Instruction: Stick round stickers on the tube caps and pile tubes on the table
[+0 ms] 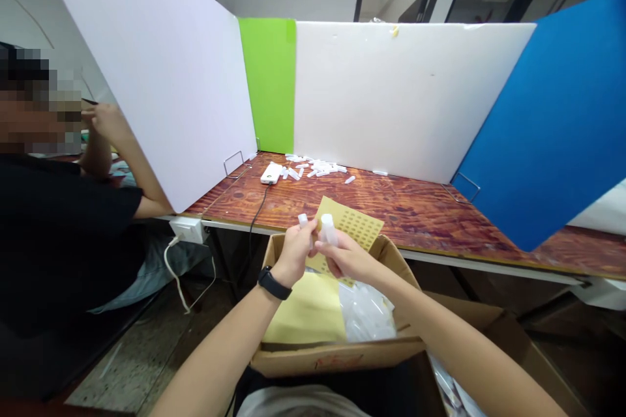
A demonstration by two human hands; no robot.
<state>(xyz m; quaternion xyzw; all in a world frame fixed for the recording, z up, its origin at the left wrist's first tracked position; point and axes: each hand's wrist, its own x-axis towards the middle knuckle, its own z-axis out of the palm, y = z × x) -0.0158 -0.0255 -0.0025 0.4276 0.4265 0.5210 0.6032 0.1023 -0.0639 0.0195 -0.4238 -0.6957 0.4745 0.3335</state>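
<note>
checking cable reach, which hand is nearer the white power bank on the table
Left. The left hand is in front of the white power bank, slightly to its right; the right hand is farther right.

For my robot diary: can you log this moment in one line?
left hand: small white tube | right hand: larger white tube | behind: yellow dotted sheet

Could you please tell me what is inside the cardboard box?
The cardboard box holds a yellow sheet and clear plastic bagging; anything beneath them is hidden.
</note>
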